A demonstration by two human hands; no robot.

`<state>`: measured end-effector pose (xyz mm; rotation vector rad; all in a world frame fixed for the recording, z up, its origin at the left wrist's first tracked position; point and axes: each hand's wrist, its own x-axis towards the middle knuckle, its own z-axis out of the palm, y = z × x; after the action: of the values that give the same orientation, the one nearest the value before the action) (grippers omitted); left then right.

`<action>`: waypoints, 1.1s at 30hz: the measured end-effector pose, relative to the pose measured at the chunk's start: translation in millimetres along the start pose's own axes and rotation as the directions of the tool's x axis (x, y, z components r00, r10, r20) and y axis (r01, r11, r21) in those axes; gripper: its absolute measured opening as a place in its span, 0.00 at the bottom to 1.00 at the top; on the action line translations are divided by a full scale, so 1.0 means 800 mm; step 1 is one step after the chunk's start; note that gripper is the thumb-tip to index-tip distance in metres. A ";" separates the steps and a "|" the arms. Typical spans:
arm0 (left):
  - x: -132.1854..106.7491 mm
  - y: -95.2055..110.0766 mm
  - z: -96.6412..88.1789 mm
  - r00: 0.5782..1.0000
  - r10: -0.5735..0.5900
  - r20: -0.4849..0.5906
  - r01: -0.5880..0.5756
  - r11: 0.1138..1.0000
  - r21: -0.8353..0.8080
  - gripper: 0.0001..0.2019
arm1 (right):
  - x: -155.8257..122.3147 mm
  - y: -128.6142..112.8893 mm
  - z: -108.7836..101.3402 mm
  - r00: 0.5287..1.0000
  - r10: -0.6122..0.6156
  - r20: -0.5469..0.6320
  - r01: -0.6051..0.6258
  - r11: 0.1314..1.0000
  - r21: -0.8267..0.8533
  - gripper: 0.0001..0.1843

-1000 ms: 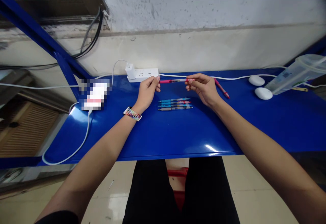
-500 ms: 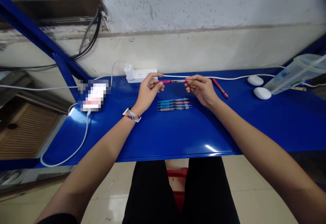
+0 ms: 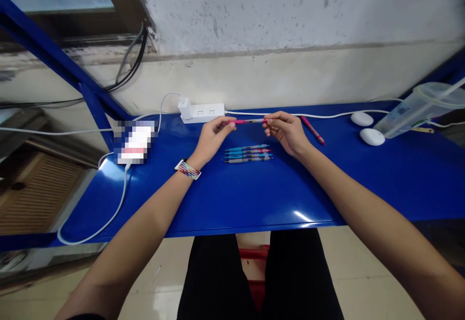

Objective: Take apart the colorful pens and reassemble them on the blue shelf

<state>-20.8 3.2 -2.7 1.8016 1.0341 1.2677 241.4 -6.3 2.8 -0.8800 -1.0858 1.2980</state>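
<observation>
So the blue worktop (image 3: 218,203) took up most of the view. Toward its back right corner stood a clear plastic container (image 3: 403,114), and near the left edge lay a pixelated white-and-pink thing (image 3: 136,143) with a cable plugged in. The left hand (image 3: 210,140) and right hand (image 3: 285,133) were both out toward the back edge, facing each other. A white power strip (image 3: 205,112) sat along that back edge, just behind the left hand. Two white ovals (image 3: 372,137) were just beside the container. Four pens (image 3: 236,156) lay in a neat row mid-worktop, parallel to the front edge, and a red pen (image 3: 313,131) lay slanted by the back edge, right of the right hand. The pink pen (image 3: 249,121) was held level between the hands, left fingers pinching its pink end, right fingers pinching the other.
</observation>
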 end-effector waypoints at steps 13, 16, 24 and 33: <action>-0.002 0.007 0.000 0.997 0.031 -0.072 -0.033 0.999 -0.019 0.09 | 0.002 0.004 -0.003 1.000 0.008 -0.001 -0.008 1.000 -0.025 0.05; -0.002 0.008 -0.001 0.998 -0.027 -0.058 0.023 0.998 -0.066 0.06 | 0.001 0.003 -0.001 1.000 0.003 -0.005 -0.003 1.000 -0.013 0.05; -0.001 0.006 0.000 0.994 0.063 -0.090 -0.064 0.998 -0.012 0.06 | 0.001 -0.001 -0.001 0.998 0.067 -0.023 -0.066 0.997 0.037 0.04; -0.002 0.016 0.005 0.990 0.060 -0.131 -0.072 0.993 -0.090 0.07 | 0.000 -0.010 -0.006 0.961 0.186 0.204 -0.235 0.938 0.255 0.24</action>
<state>-14.4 -3.9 6.9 1.7139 0.9728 1.4645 248.4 -6.4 9.4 -0.6927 -0.9320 1.6897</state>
